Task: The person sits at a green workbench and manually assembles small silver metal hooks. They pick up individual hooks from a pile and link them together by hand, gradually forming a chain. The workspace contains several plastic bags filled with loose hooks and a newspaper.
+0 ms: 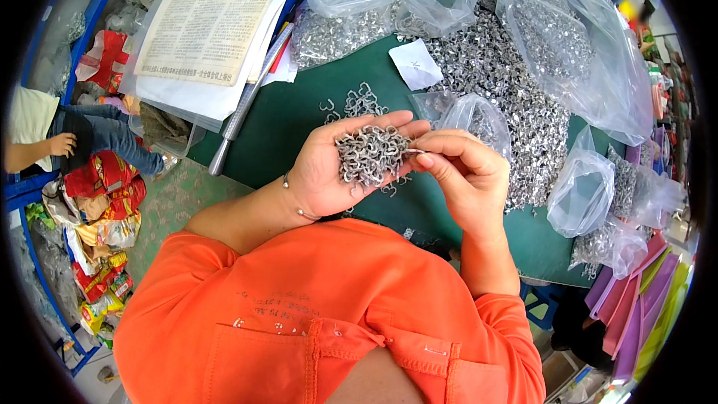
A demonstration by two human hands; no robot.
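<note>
My left hand [314,168] lies palm up, cupped under a heap of small grey metal hooks [370,155]. Over the fingers of that hand, my right hand [467,179] pinches a single small metal hook [415,151] between thumb and forefinger; most of it is covered by the fingertips. More loose hooks [363,101] lie on the green tabletop [277,120] just beyond my left palm, and a few show below it.
A broad pile of small shiny metal pieces [535,116] covers the table's right side. Clear plastic bags [583,187] lie around it. A white paper slip [416,64], a metal rod [243,108] and a newspaper [213,22] lie farther off. Another person [97,131] sits at far left.
</note>
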